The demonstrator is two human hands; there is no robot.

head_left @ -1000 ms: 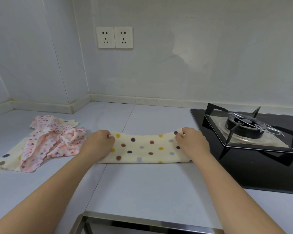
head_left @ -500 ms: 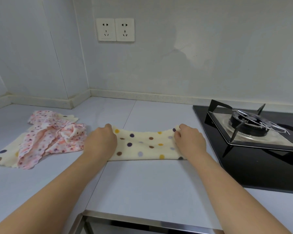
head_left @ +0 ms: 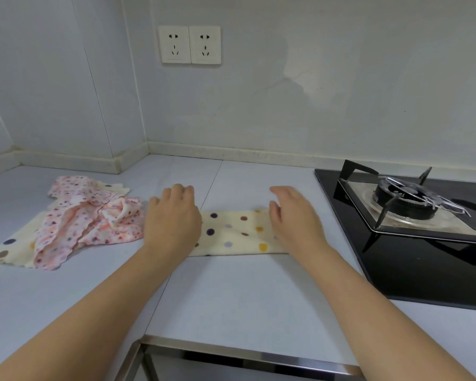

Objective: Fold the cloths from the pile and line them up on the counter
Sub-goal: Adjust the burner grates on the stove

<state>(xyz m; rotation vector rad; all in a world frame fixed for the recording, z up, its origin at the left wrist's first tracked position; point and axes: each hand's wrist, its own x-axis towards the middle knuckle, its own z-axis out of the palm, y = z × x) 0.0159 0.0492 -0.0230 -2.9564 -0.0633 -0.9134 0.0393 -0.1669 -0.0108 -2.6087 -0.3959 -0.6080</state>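
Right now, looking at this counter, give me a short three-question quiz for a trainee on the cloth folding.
1. True or false: the pile of unfolded cloths lies to the right of the gas burner.
2. Which lies between the left hand and the right hand? A: a folded dotted cloth. B: a plate. C: a sponge.
3. Fill in: the wall behind the counter holds ___ sockets.
Key: 1 false; 2 A; 3 two.

Folded dotted cloth (head_left: 235,233), rumpled pile (head_left: 74,218)
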